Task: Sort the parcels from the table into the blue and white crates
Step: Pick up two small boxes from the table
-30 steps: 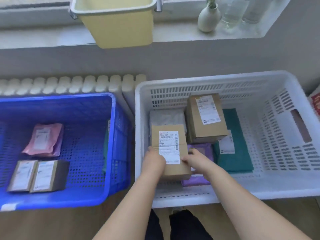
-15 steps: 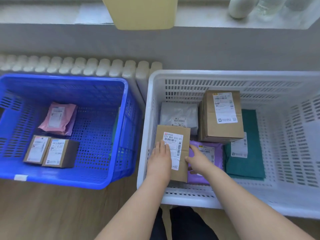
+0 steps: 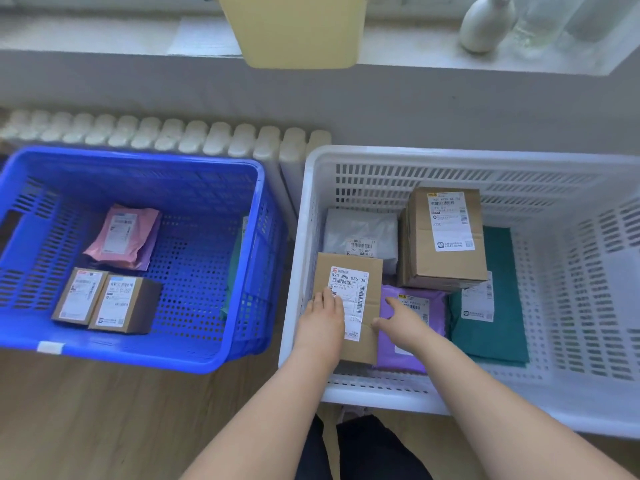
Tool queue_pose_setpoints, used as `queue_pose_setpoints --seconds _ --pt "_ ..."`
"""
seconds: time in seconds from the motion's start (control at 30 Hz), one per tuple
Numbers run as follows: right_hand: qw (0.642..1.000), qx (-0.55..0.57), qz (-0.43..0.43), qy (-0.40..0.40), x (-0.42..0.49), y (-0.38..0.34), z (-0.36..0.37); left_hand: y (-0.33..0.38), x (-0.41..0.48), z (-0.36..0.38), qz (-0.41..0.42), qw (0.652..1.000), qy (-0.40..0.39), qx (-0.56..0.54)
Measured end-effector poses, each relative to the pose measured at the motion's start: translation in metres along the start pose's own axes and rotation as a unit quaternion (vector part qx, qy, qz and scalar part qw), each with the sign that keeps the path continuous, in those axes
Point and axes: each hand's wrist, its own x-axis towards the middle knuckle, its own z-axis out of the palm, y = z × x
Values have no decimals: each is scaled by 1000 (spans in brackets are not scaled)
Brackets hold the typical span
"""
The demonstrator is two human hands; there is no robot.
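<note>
Cardboard box [image 3: 346, 282], white crate [image 3: 381, 398]: my left hand [image 3: 323, 320] flat atop, right hand [image 3: 403, 320] relaxed alongside; uneven release could tilt it.

white crate [image 3: 450, 158] cropped right, yellow bucket [image 3: 294, 29] cropped above

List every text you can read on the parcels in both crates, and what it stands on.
"523 M88 055-05": label of the small brown box under the left hand.
"760 593 B03", roughly: label of the grey bag.
"A730": label of the tall brown box.
All other labels, blue crate included: too blurred.
</note>
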Motion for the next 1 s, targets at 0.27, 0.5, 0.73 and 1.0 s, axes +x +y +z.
queue_pose_setpoints --seconds 0.27,0.5,0.73,1.0 --pt "995 -32 -71 68 -33 -38 -33 -12 -12 -31 106 956 243 -124" --pt "976 -54 -167 129 -70 -114 -42 -73 -35 -75 -30 891 416 -176" --pt "957 -86 -263 89 -106 -204 32 -176 -93 -63 -181 908 313 -210" --pt "932 -157 -327 6 -134 -319 203 -335 -205 -10 -289 838 334 -321"
